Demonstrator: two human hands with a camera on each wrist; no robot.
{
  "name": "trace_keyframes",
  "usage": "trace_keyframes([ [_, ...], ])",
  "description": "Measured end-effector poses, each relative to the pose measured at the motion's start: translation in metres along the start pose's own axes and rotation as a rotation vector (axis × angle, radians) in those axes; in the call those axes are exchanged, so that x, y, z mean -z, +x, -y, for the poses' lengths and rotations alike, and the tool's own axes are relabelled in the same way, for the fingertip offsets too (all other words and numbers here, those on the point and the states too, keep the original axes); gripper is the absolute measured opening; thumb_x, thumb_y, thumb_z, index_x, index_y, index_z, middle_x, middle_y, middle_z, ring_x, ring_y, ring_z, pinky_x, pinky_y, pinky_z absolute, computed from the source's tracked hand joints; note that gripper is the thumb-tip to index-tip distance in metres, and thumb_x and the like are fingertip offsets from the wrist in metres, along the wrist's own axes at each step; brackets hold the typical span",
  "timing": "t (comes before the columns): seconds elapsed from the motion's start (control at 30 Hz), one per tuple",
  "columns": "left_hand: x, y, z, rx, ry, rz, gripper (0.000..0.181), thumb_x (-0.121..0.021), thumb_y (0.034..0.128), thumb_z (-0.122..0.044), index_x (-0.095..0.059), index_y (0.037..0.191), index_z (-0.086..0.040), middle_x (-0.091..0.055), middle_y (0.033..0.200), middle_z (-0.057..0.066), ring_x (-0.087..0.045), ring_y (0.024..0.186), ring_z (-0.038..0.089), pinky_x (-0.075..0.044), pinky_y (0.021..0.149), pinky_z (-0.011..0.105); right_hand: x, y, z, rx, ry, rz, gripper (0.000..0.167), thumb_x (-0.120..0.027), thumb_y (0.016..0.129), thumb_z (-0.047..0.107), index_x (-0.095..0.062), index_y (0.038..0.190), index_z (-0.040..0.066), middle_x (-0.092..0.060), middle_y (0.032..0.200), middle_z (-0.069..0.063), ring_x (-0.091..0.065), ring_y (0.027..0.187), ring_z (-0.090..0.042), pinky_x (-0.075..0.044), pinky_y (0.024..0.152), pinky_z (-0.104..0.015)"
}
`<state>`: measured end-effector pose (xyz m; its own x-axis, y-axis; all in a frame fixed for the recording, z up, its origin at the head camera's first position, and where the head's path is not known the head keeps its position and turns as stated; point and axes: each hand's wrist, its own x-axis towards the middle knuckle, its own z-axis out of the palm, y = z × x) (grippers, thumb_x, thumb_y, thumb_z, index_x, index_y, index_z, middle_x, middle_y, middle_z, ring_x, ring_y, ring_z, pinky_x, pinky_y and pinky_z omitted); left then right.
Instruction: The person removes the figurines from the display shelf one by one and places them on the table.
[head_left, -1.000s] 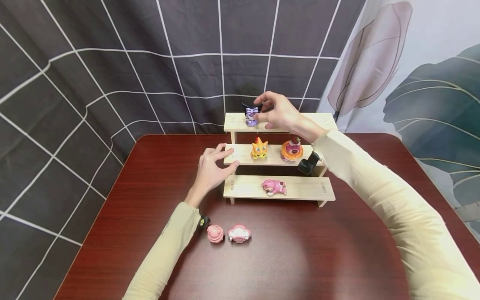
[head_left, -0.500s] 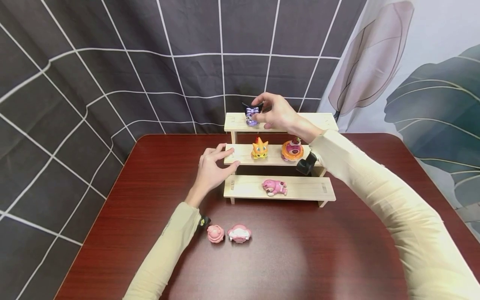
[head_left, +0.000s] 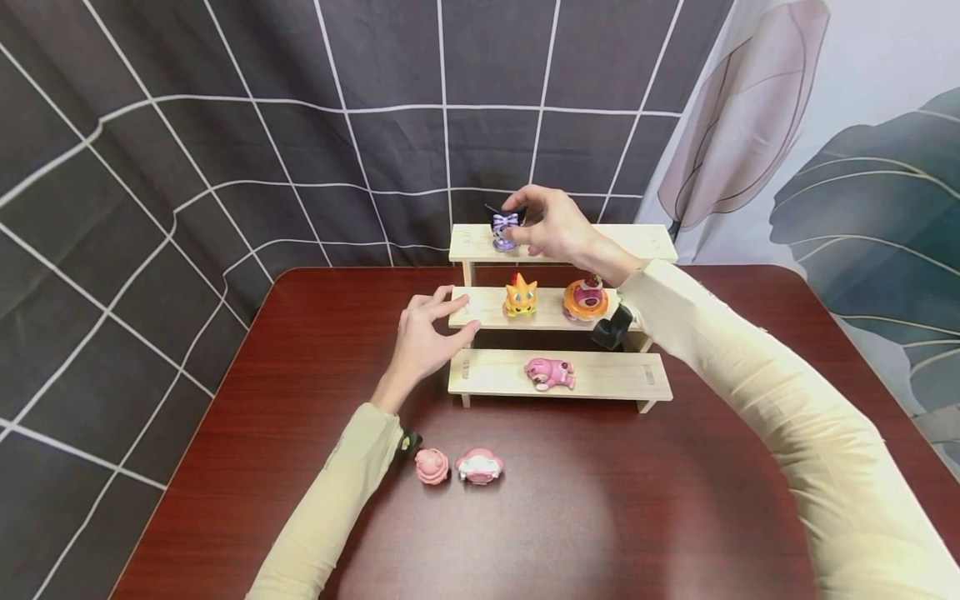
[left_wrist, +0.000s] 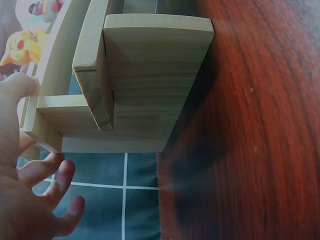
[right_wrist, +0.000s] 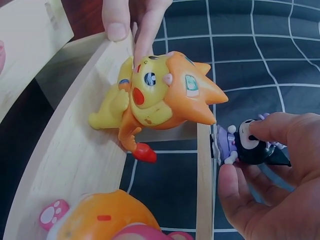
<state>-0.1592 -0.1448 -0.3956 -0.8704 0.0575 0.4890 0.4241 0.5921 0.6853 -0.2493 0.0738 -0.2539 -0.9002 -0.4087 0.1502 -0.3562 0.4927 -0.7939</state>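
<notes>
My right hand (head_left: 561,227) pinches a small black-and-purple figurine (head_left: 504,225) between thumb and fingers. In the right wrist view the figurine (right_wrist: 245,142) stands at the top board of a three-tier wooden display stand (head_left: 615,379). My left hand (head_left: 423,332) holds the left end of the stand's middle board, thumb on the near side and index finger on the far side; the left wrist view shows its other fingers spread free. A yellow figurine in an orange spiky hood (head_left: 520,297) and a pink figurine with an orange ring (head_left: 586,298) sit on the middle board.
A pink bear figurine (head_left: 550,374) lies on its side on the lowest board. Near my left forearm, a round pink figurine (head_left: 432,467) and a pink-and-white one (head_left: 480,467) rest on the dark red table (head_left: 585,517). A dark checked curtain (head_left: 300,167) hangs behind.
My right hand and the figurine stay almost in place, with the fingers moved slightly left around it. The left hand keeps its hold on the board.
</notes>
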Motion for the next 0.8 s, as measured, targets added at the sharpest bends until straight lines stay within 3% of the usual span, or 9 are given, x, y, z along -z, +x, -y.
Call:
trace_keyframes([
  [0.6, 0.0003, 0.0005, 0.0001, -0.001, 0.000, 0.003, 0.045, -0.084, 0.0780, -0.032, -0.076, 0.119, -0.013, -0.060, 0.135, 0.016, -0.054, 0.106, 0.029, -0.037, 0.089, 0.051, 0.0032, -0.0035, 0.0021, -0.022, 0.038, -0.001, 0.035, -0.077, 0.085, 0.005, -0.064, 0.117, 0.003, -0.064, 0.088, -0.011, -0.058, 0.058, -0.017, -0.053, 0.056, -0.024],
  [0.8, 0.0006, -0.0003, -0.0003, -0.008, 0.002, -0.001, 0.045, -0.084, 0.0779, -0.031, -0.076, 0.118, -0.012, -0.060, 0.134, 0.019, -0.054, 0.105, 0.029, -0.038, 0.087, 0.051, 0.0041, -0.0083, 0.0050, -0.030, 0.029, -0.007, 0.034, -0.078, 0.085, 0.007, -0.066, 0.117, 0.004, -0.065, 0.092, -0.010, -0.060, 0.067, -0.018, -0.052, 0.057, -0.024],
])
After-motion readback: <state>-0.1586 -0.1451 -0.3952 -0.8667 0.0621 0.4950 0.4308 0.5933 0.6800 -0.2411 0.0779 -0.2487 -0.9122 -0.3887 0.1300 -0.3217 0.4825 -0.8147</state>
